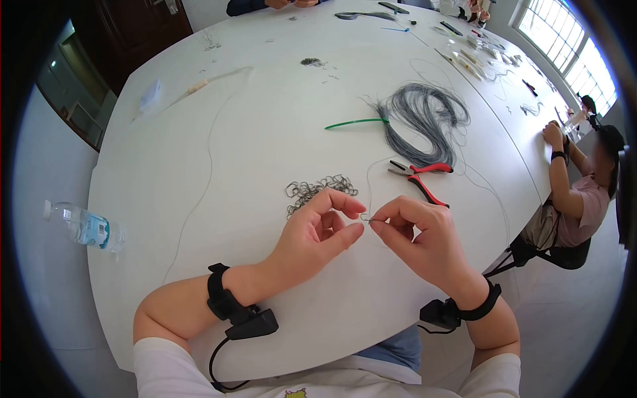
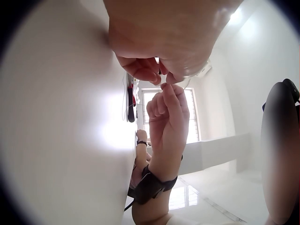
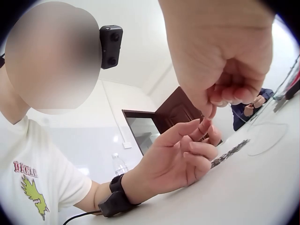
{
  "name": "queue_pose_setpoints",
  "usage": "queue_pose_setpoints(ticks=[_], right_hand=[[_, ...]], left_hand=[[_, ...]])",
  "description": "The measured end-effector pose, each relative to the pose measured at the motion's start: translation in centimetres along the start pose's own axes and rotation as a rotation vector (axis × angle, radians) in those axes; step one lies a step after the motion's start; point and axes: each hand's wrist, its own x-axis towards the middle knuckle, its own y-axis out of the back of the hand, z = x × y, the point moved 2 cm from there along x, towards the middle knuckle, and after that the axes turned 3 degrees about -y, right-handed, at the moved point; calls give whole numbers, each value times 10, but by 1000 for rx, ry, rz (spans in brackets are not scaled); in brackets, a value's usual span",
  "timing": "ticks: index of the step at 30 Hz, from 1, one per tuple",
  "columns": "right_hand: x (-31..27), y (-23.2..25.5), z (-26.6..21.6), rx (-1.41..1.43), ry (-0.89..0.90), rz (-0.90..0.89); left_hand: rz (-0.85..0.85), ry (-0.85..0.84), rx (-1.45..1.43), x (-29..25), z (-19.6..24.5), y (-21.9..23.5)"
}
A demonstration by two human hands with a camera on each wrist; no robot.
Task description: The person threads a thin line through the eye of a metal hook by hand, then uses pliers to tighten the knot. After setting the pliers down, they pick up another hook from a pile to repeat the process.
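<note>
Pinching a tiny dark hook point(image 1: 364, 217), my right hand point(image 1: 424, 235) leaves its curved end exposed, probably for a clear view; my left hand point(image 1: 308, 232) hovers beside it, thumb and forefinger parted, holding nothing I can make out, and partly blocks the hook pile point(image 1: 306, 191), with red-handled pliers point(image 1: 432, 168) and grey strands point(image 1: 402, 140) beyond my right

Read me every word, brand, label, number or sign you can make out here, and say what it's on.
White shirt: red letters, apparently starting with "D"; the rest is too blurred to read surely.
Water bottle: blue label, print too small to read.
I can read no other text.
</note>
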Motion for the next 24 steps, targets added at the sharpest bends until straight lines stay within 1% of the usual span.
queue_pose_setpoints(ticks=[1,2,4,5,7,8,10,23,24], right_hand=[[0,0,-1,-2,-3,-9],[0,1,-1,-4,-6,-18],[0,1,-2,-10,-3,-28],[-1,1,-2,-17,0,-37],[-1,0,-2,-8,2,-43],[-1,0,-1,1,3,-48],[-1,-2,2,6,13,-45],[-2,-1,2,-27,23,-34],[-2,-1,2,-27,22,-35]], left_hand=[[-5,-92,62,0,0,0],[-5,-91,63,0,-1,0],[15,-137,184,-1,-1,1],[16,-136,184,-1,-2,3],[-11,-202,311,0,-2,5],[-10,-202,311,0,-3,5],[43,-234,257,1,-5,4],[36,-204,261,-1,-5,3],[12,-148,274,-2,-3,3]])
